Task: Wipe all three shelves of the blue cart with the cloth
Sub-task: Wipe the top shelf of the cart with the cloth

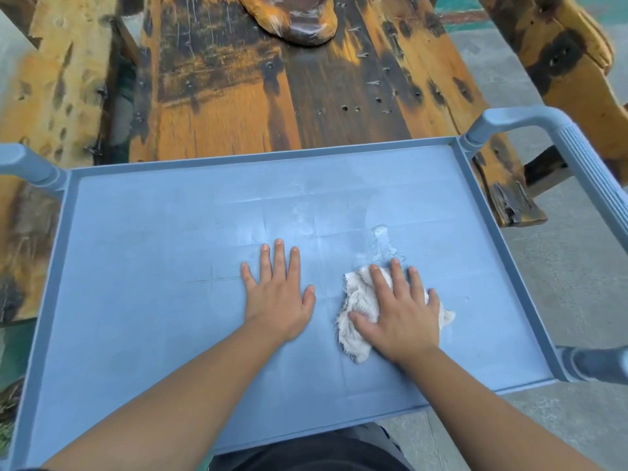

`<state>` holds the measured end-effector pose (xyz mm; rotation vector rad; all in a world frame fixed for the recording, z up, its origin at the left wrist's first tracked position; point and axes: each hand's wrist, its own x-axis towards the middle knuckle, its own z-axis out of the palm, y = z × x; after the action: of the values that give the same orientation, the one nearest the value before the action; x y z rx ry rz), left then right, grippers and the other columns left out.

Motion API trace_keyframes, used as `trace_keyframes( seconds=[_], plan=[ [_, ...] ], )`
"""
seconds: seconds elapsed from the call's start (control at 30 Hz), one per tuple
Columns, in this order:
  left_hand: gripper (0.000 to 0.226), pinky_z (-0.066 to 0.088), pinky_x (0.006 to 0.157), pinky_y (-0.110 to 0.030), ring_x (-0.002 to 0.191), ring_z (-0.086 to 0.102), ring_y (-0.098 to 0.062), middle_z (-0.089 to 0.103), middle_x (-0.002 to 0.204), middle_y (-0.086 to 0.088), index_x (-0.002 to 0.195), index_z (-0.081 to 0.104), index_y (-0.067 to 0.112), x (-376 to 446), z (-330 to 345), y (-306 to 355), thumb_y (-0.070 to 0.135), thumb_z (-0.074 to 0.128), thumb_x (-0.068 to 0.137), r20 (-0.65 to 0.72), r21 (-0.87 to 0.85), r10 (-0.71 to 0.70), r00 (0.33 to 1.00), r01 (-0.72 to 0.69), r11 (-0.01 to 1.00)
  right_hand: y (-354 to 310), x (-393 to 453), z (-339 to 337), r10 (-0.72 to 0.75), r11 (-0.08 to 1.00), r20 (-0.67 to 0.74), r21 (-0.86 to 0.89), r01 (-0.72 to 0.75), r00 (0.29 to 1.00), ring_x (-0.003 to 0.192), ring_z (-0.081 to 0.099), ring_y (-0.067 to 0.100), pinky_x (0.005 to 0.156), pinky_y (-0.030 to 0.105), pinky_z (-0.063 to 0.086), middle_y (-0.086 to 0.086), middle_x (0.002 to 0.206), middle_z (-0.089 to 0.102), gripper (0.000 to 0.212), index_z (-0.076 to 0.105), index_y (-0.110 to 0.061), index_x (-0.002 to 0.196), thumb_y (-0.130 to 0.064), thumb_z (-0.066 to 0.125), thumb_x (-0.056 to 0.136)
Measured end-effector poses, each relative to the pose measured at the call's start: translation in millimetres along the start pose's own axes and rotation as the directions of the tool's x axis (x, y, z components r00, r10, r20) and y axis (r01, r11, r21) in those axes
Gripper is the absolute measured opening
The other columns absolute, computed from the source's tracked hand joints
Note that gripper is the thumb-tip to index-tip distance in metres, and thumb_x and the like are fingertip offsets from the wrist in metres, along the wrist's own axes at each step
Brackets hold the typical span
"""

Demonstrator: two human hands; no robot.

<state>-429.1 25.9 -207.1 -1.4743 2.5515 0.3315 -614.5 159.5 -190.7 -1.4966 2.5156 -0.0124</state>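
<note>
The blue cart's top shelf [142, 253] fills the middle of the view, a flat tray with a raised rim. A crumpled white cloth [360, 311] lies on its right half. My right hand [401, 311] presses flat on the cloth, fingers spread over it. My left hand [278, 294] rests palm down on the bare shelf just left of the cloth, fingers apart, holding nothing. A wet, foamy smear [384, 243] sits on the shelf just beyond the cloth. The two lower shelves are hidden under the top one.
The cart's ribbed handle [588, 164] curves up at the right; a rounded post [30, 164] stands at the far left corner. A worn orange and black wooden table [258, 96] lies beyond the cart, with wooden benches at both sides. Grey concrete floor [571, 266] is to the right.
</note>
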Motion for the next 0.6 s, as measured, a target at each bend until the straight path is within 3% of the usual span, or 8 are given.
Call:
trace_keyframes(
  seconds=[0.27,0.6],
  plan=[
    [0.076,-0.004,0.106,-0.071,0.146,-0.018,-0.032,-0.015,0.163,-0.008,0.153,-0.005,0.03,37,-9,9,0.063,0.013,0.087,0.015,0.058,0.186,0.982,-0.186,0.981,1,45,-3,0.01,0.999,-0.017,-0.032,-0.011,1.0,0.148,0.011,0.031,0.108,0.061,0.02,-0.003,0.164,0.012,0.09,0.013,-0.044,0.149,-0.084,0.036,0.071],
    [0.073,0.0,0.108,-0.069,0.147,-0.012,-0.031,-0.004,0.164,-0.004,0.152,0.005,0.035,68,-16,27,0.066,0.016,0.087,-0.022,0.053,0.141,0.99,-0.14,0.989,4,106,-9,-0.055,0.998,-0.049,-0.018,0.055,0.997,0.149,0.01,0.029,0.106,0.063,0.021,-0.004,0.165,0.008,0.087,0.012,-0.048,0.148,-0.084,0.037,0.072]
  ],
)
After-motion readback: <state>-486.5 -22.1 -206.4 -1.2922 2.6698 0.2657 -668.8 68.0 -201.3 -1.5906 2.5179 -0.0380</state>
